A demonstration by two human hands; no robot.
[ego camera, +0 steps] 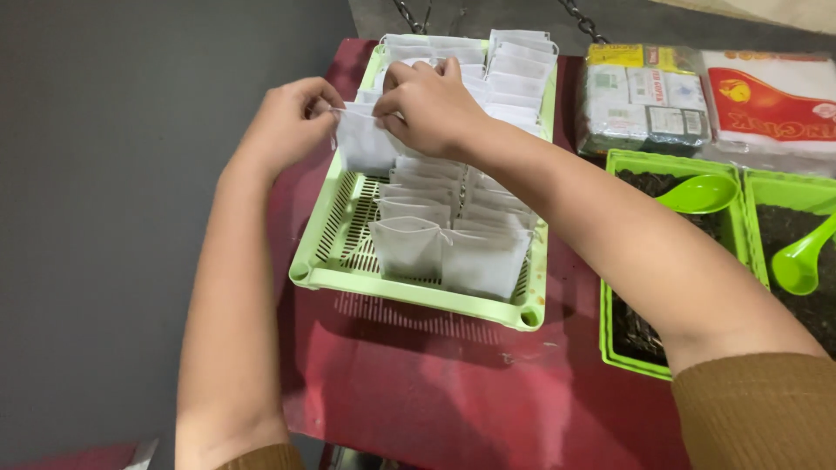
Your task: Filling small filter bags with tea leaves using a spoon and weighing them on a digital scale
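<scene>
Right up close, the red worktop (453, 383) carries a light-green slotted tray (335, 239), rows of small white drawstring pouches (444, 252) standing packed inside it. Over the tray's far left part, both hands meet on one white pouch (361, 144): the left hand (292, 117) has its grip pinched shut on the pouch's top corner, the right hand (427, 104) closed on the other side. To the right, green bins of dark loose leaves (631, 326) hold green scoops (701, 193). Beyond them lie wrapped packets (644, 100).

a packing bench: tea trays (675, 161), stacked white sachets (470, 252).
</scene>
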